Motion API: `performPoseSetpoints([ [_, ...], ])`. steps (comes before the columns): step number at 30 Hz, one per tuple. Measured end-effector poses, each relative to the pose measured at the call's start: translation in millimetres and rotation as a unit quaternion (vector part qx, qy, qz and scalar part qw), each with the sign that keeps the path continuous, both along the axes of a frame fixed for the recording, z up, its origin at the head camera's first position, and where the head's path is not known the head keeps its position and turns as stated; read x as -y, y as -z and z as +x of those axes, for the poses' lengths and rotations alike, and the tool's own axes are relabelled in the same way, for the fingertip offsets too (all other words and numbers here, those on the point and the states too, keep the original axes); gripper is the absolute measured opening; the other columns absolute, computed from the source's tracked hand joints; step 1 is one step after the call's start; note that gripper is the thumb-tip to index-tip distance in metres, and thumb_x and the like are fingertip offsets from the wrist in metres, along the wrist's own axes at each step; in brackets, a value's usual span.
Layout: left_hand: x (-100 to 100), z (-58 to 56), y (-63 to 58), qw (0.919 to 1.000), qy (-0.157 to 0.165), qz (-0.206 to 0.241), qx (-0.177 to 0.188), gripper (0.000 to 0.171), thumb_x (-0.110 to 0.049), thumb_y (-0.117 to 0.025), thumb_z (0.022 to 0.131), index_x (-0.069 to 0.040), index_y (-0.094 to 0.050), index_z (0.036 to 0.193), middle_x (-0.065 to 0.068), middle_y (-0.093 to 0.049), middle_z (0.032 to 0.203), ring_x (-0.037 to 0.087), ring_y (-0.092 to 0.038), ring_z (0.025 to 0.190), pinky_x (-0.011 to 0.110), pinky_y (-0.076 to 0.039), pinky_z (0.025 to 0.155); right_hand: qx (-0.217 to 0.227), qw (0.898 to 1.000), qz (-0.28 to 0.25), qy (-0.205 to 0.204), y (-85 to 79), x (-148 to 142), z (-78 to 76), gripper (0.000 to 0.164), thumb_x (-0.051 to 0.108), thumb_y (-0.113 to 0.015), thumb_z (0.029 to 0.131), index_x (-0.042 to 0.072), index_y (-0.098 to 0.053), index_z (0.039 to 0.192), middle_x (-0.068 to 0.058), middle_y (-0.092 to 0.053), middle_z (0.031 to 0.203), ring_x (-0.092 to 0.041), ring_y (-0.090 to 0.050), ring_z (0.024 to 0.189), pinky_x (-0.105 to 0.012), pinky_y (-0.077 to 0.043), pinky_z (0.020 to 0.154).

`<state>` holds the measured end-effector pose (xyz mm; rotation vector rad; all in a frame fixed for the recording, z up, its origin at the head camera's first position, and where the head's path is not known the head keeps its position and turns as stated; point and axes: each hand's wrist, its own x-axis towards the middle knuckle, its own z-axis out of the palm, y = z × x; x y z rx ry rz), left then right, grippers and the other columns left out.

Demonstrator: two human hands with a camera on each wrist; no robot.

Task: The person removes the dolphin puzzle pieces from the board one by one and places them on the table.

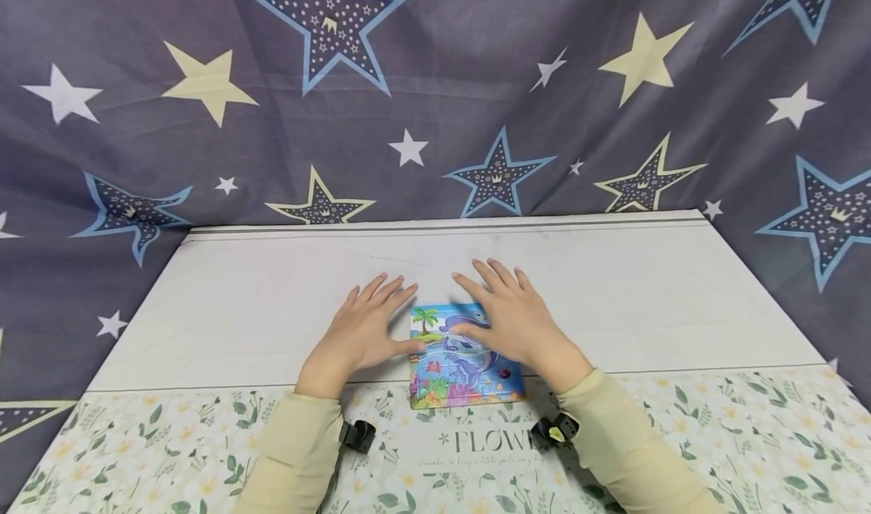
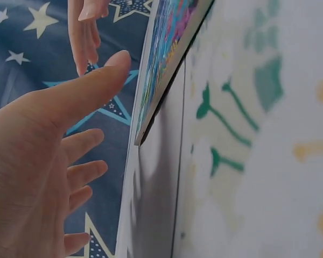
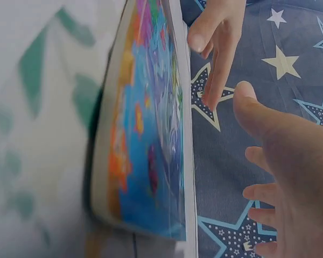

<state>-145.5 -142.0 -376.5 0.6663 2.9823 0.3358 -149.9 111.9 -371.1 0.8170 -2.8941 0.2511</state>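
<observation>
A square jigsaw puzzle (image 1: 445, 384) lies flat, its picture showing dolphins, a palm tree, a crab and coral. Thin seams run across its face. My left hand (image 1: 361, 332) is over the puzzle's left side, fingers spread, thumb overlapping its left edge in the head view. Over the upper right corner is my right hand (image 1: 520, 325), fingers also spread and hiding that part of the picture. Both wrist views show the thumbs held off the puzzle's surface, with nothing between the fingers. The puzzle's pale, thick edge (image 3: 101, 177) shows in the right wrist view.
The table has a white cloth (image 1: 272, 295) at the back and a flower-printed cloth (image 1: 170, 453) with lettering in front. The puzzle straddles the line between them. A dark star-patterned curtain (image 1: 422, 83) hangs behind. Black straps (image 1: 358, 436) circle both sleeved wrists.
</observation>
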Motion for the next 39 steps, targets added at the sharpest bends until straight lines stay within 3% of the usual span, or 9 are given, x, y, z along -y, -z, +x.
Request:
performPoseSetpoints([
  [7,0,-6.2,0.2,0.9989,0.005,0.033,0.033,0.097,-0.063,-0.072,0.079,-0.017,-0.034,0.155,0.013,-0.029,0.16,0.036,-0.019,0.148,0.059,-0.017,0.118,0.037,0.999,-0.017,-0.017,2.6,10,-4.7,0.079,0.065,-0.057,0.09,0.025,-0.037,0.154,-0.013,-0.033,0.158,-0.036,-0.03,0.144,-0.061,-0.024,0.115],
  [14,8,-4.8,3.5,0.9941,-0.013,0.053,0.093,0.095,-0.06,-0.076,0.077,-0.018,-0.039,0.154,0.011,-0.034,0.157,0.035,-0.028,0.144,0.061,-0.027,0.114,0.067,0.995,-0.055,-0.052,6.0,19,-9.7,0.076,0.059,-0.064,0.089,0.024,-0.043,0.152,-0.013,-0.039,0.154,-0.034,-0.036,0.141,-0.058,-0.029,0.114],
  [18,9,-4.8,4.0,0.9934,-0.011,0.057,0.1,0.093,-0.059,-0.077,0.077,-0.018,-0.041,0.152,0.011,-0.034,0.157,0.036,-0.028,0.144,0.061,-0.025,0.114,0.071,0.993,-0.069,-0.068,6.5,25,-12.2,0.074,0.057,-0.068,0.087,0.02,-0.048,0.148,-0.014,-0.045,0.15,-0.034,-0.041,0.137,-0.055,-0.034,0.112],
  [25,6,-4.1,4.6,0.9923,-0.005,0.057,0.11,0.092,-0.056,-0.078,0.076,-0.018,-0.043,0.151,0.012,-0.03,0.159,0.036,-0.024,0.146,0.058,-0.02,0.117,0.115,0.984,-0.098,-0.091,6.6,33,-14.6,0.063,0.044,-0.075,0.087,0.015,-0.058,0.14,-0.014,-0.052,0.143,-0.032,-0.048,0.131,-0.051,-0.042,0.107],
  [34,3,-0.9,6.1,0.9917,-0.012,0.055,0.115,0.089,-0.054,-0.078,0.076,-0.019,-0.044,0.151,0.011,-0.03,0.159,0.035,-0.024,0.145,0.057,-0.021,0.117,0.16,0.978,-0.119,-0.054,9.8,39,-14.5,0.04,0.031,-0.08,0.085,0.011,-0.07,0.118,-0.004,-0.059,0.112,-0.02,-0.057,0.099,-0.039,-0.053,0.084],
  [39,2,-0.1,4.9,0.9919,-0.019,0.052,0.114,0.088,-0.053,-0.078,0.077,-0.02,-0.044,0.151,0.009,-0.029,0.16,0.034,-0.023,0.146,0.057,-0.02,0.118,0.185,0.976,-0.111,-0.041,9.7,41,-15.0,0.042,0.029,-0.079,0.086,0.011,-0.068,0.122,-0.004,-0.058,0.113,-0.021,-0.056,0.101,-0.038,-0.052,0.085],
])
